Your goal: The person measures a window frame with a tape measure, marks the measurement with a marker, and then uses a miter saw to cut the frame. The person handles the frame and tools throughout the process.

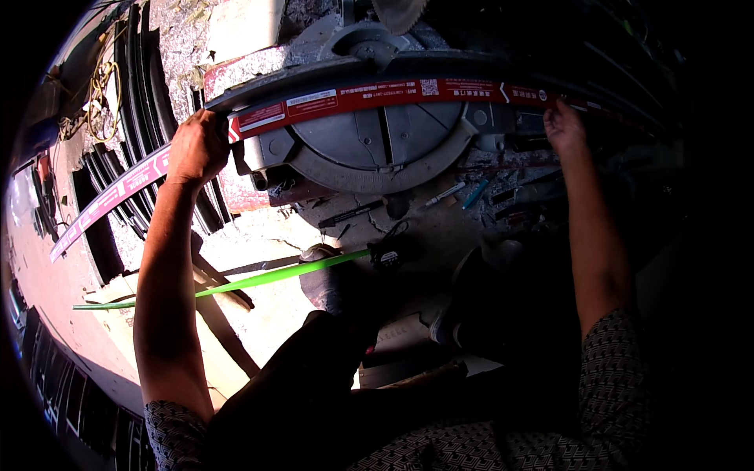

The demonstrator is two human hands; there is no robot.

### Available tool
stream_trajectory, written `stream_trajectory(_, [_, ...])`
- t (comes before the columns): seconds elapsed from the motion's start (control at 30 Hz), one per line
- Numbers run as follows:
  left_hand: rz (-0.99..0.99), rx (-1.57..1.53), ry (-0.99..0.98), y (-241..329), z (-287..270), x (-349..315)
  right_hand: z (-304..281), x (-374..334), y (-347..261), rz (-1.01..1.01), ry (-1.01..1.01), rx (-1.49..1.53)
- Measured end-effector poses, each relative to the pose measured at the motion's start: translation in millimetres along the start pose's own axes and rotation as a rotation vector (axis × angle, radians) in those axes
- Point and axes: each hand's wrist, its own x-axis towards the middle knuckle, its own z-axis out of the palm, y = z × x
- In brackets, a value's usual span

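Observation:
A long profile strip point(377, 96) in red printed film spans the view, bowed by the lens, lying along the fence of a mitre saw point(345, 145). Toward the left, my left hand point(200, 147) is closed over the strip, whose lit end runs on past it down to the left. My right hand point(564, 127) grips the strip's lower edge with its fingertips, right of the saw's round table. Beyond there the strip fades into shadow. Part of a toothed saw blade point(399, 12) shows above the fence.
A tape measure point(385, 254) lies below the saw, its green blade point(287, 272) pulled out leftward. A white marker point(445, 195) and a teal pen point(476, 195) lie near it. Black profiles point(145, 86) and a yellow cord point(102, 90) are at left. Deep shadow hides the right side.

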Motion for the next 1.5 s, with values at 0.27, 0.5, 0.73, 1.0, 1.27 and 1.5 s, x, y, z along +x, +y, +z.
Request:
stream_trajectory(0.27, [-0.006,0.033,-0.025,-3,1,0,-4,5,2,-0.02,0.011,-0.026])
stream_trajectory(0.5, [-0.011,0.077,-0.022,3,-4,-1,0,5,0,0.042,0.033,0.019])
stream_trajectory(0.73, [-0.031,0.103,-0.025,5,-15,-7,4,11,-4,-0.402,-0.119,-0.552])
stream_trajectory(1.0, [0.019,0.031,-0.003,1,-2,1,-17,25,17,0.013,-0.031,0.12])
stream_trajectory(1.27, [-0.049,0.054,-0.049,-5,0,0,7,14,-23,0.509,0.268,0.396])
stream_trajectory(1.5, [-0.137,0.086,-0.107,-13,-13,-15,42,-1,-192,0.1,0.264,-0.072])
